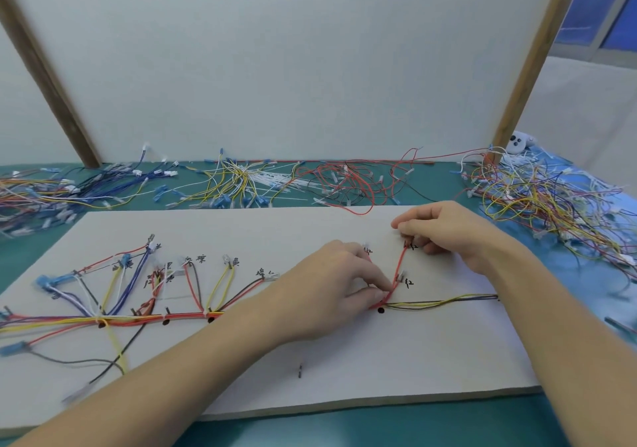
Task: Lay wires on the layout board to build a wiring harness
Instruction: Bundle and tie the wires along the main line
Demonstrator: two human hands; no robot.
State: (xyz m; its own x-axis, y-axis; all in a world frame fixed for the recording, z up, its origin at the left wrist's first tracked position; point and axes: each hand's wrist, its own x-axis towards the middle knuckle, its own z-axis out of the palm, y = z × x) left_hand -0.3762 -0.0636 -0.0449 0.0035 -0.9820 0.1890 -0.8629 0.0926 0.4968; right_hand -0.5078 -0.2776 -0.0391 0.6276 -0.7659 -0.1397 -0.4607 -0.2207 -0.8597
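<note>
**Red wire pinned at both ends on the board**

Teal-green tabletop carried a flat white layout board, loose coloured wire bundles lying beyond it. Right of centre, the left hand pinched a thin red wire against the board's main run. The right hand, farther off, gripped that wire's upper end.

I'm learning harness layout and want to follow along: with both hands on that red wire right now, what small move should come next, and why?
Probably seat the red wire flat along its branch. The left hand pinches it at the trunk junction by the black dot, while the right hand holds its upper end at the handwritten label. So draw it snug with the right hand, then release.
</note>
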